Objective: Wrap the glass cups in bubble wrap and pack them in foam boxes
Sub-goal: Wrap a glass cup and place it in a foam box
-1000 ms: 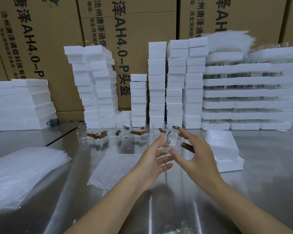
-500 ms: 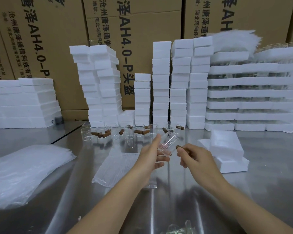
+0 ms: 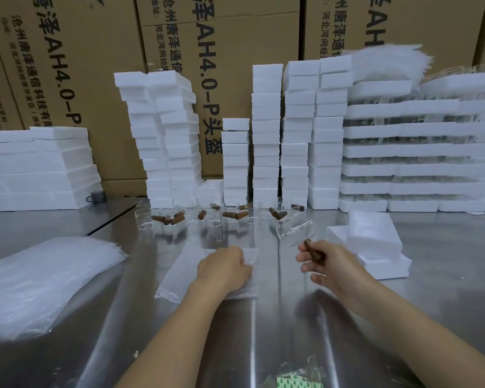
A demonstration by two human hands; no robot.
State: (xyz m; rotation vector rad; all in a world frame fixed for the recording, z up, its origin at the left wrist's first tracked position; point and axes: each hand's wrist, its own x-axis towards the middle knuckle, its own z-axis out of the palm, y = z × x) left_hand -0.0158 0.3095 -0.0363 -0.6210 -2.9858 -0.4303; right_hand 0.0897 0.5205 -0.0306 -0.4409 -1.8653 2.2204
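Note:
My right hand (image 3: 329,264) grips the brown handle of a clear glass cup (image 3: 294,230), which hangs tilted above the steel table. My left hand (image 3: 224,268) lies knuckles up on a bubble wrap sheet (image 3: 179,273) flat on the table, its fingers curled onto the sheet's right part. Behind it stands a row of several more glass cups with brown handles (image 3: 207,217). Right of my right hand lies an open foam box (image 3: 373,236) on top of other foam pieces.
A pile of bubble wrap sheets (image 3: 39,284) lies at the left. Tall stacks of white foam boxes (image 3: 266,130) line the back, in front of cardboard cartons (image 3: 95,51). Foam trays of glassware (image 3: 417,152) are stacked at the back right.
My left hand let go of the cup and dropped onto the bubble wrap sheet. My right hand shifted to the handle and carries the cup alone, slightly to the right.

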